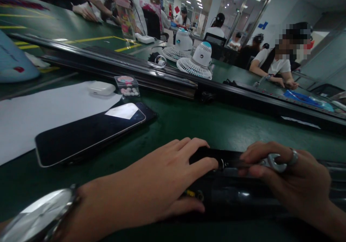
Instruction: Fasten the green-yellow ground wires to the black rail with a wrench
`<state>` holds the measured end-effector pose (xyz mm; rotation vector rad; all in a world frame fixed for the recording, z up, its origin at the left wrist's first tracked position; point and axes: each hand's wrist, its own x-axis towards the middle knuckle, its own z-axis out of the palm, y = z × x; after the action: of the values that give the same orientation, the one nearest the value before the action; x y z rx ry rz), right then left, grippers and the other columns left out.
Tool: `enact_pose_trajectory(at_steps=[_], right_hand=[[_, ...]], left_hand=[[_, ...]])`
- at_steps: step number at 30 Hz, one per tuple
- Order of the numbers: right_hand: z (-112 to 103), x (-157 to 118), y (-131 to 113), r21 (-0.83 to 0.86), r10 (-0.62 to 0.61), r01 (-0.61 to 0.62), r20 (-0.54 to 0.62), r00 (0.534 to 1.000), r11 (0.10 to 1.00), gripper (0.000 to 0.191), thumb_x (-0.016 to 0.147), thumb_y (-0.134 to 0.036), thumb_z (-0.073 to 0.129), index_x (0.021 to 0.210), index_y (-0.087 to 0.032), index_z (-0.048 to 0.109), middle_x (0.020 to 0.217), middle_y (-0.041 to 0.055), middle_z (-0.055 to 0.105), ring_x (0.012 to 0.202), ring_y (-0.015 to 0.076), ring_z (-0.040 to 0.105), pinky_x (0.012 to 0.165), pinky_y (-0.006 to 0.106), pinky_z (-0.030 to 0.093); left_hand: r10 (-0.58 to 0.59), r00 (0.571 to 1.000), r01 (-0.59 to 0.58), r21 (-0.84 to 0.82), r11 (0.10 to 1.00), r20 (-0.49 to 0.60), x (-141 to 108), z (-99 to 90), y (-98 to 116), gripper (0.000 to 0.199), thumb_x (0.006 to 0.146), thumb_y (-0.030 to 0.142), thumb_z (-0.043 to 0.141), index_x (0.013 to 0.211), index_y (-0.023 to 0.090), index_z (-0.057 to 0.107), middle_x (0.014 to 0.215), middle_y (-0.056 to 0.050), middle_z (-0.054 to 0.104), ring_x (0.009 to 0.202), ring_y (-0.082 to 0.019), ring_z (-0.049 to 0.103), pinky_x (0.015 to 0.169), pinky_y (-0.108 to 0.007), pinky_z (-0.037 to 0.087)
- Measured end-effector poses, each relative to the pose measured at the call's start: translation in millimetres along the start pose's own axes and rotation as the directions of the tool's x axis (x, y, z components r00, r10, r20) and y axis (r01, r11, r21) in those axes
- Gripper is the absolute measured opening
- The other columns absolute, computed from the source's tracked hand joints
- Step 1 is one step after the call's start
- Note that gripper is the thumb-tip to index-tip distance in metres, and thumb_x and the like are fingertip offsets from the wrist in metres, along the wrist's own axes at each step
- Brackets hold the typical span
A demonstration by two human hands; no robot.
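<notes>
A metal wrench (234,164) is held between the thumb and fingers of my right hand (294,177). Its open jaw sticks out beside the ring finger, and its other end reaches a small round fitting by my left fingertips. A long glossy black bar (243,195) lies under both hands. My left hand (170,177) is closed over the left end of this bar, fingers on the far side and thumb on the near side. Just above that thumb, a bit of yellow-green wire (190,193) shows. The fitting's exact shape is partly hidden by my fingers.
A phone (89,135) and white paper (54,107) lie to the left, with an earbud case (101,88) and a small clear box (127,86). Long black rails (162,80) cross the green table. Beyond them stand two white fans (198,62). Other people sit farther back.
</notes>
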<state>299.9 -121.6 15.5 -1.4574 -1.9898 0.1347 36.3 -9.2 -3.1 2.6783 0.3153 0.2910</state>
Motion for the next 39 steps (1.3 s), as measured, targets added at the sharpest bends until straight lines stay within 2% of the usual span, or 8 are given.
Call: enact_pose_trajectory(at_steps=[3, 11, 14, 17, 19, 23, 26, 39], right_hand=[[2, 0, -3, -0.033, 0.008, -0.009, -0.018, 1.000, 0.999, 0.009, 0.097, -0.038, 0.069, 0.096, -0.030, 0.066, 0.085, -0.0025, 0.078, 0.068, 0.0144, 0.075, 0.051, 0.024, 0.051], [8, 0, -2, 0.061, -0.063, 0.062, 0.022, 0.998, 0.996, 0.013, 0.095, -0.034, 0.073, 0.098, -0.026, 0.065, 0.084, -0.0009, 0.077, 0.076, 0.0167, 0.076, 0.058, 0.025, 0.055], [5, 7, -3, 0.043, -0.149, 0.147, 0.059, 0.987, 0.988, 0.011, 0.099, -0.031, 0.068, 0.097, -0.022, 0.062, 0.080, 0.0009, 0.075, 0.074, 0.0158, 0.074, 0.062, 0.027, 0.056], [-1, 14, -3, 0.034, -0.319, 0.318, 0.135, 0.938, 0.948, 0.007, 0.101, -0.023, 0.064, 0.096, -0.018, 0.061, 0.081, 0.0024, 0.075, 0.076, 0.0149, 0.073, 0.071, 0.029, 0.057], [-7, 17, -2, 0.025, -0.376, 0.377, 0.153, 0.914, 0.926, 0.006, 0.101, -0.020, 0.064, 0.096, -0.018, 0.061, 0.084, 0.0030, 0.076, 0.081, 0.0147, 0.074, 0.076, 0.029, 0.057], [-11, 11, -1, -0.010, -0.217, 0.219, 0.090, 0.972, 0.976, 0.011, 0.100, -0.029, 0.067, 0.097, -0.020, 0.063, 0.085, 0.0008, 0.075, 0.084, 0.0138, 0.074, 0.074, 0.025, 0.056], [-9, 5, -1, 0.029, -0.120, 0.119, 0.046, 0.992, 0.992, 0.010, 0.098, -0.033, 0.069, 0.097, -0.024, 0.064, 0.084, -0.0027, 0.074, 0.081, 0.0134, 0.074, 0.070, 0.024, 0.056], [3, 1, -7, 0.015, -0.040, 0.040, 0.008, 0.999, 0.999, 0.017, 0.095, -0.042, 0.072, 0.094, -0.027, 0.065, 0.083, -0.0022, 0.078, 0.070, 0.0152, 0.076, 0.053, 0.025, 0.052]], left_hand=[[0.004, 1.000, -0.004, 0.020, 1.000, 0.001, 1, -0.4, 0, 0.055, 0.086, 0.039, 0.083, 0.132, 0.030, 0.056, 0.148, -0.007, 0.048, 0.125, -0.033, 0.054, 0.101, -0.046, 0.049], [0.021, 1.000, -0.021, 0.046, 0.999, -0.009, 2, -2.6, -1, 0.048, 0.086, 0.039, 0.082, 0.127, 0.028, 0.059, 0.144, -0.006, 0.051, 0.122, -0.032, 0.056, 0.100, -0.044, 0.050], [0.006, 1.000, -0.006, 0.032, 0.999, -0.008, 1, -2.6, 0, 0.047, 0.086, 0.034, 0.082, 0.126, 0.029, 0.059, 0.144, -0.005, 0.050, 0.121, -0.031, 0.056, 0.100, -0.044, 0.051], [0.001, 1.000, -0.001, 0.007, 1.000, 0.007, 1, -3.4, 0, 0.053, 0.083, 0.025, 0.083, 0.129, 0.030, 0.058, 0.146, -0.004, 0.049, 0.123, -0.029, 0.056, 0.102, -0.042, 0.050], [0.007, 1.000, -0.007, -0.004, 1.000, 0.018, 1, -3.9, 0, 0.054, 0.083, 0.022, 0.081, 0.131, 0.030, 0.057, 0.147, -0.003, 0.048, 0.125, -0.029, 0.055, 0.104, -0.042, 0.050], [0.017, 1.000, -0.017, 0.002, 1.000, 0.010, 1, -3.2, -2, 0.054, 0.084, 0.025, 0.080, 0.132, 0.031, 0.056, 0.148, -0.004, 0.048, 0.125, -0.029, 0.055, 0.104, -0.043, 0.050], [0.038, 0.999, -0.037, 0.018, 0.999, -0.023, 0, -1.8, -2, 0.055, 0.084, 0.032, 0.083, 0.133, 0.031, 0.057, 0.146, -0.005, 0.051, 0.124, -0.030, 0.056, 0.102, -0.042, 0.050], [0.023, 0.999, -0.022, 0.032, 0.999, -0.036, 1, -1.4, -2, 0.049, 0.086, 0.042, 0.082, 0.128, 0.030, 0.060, 0.143, -0.006, 0.053, 0.122, -0.030, 0.057, 0.099, -0.041, 0.051]])
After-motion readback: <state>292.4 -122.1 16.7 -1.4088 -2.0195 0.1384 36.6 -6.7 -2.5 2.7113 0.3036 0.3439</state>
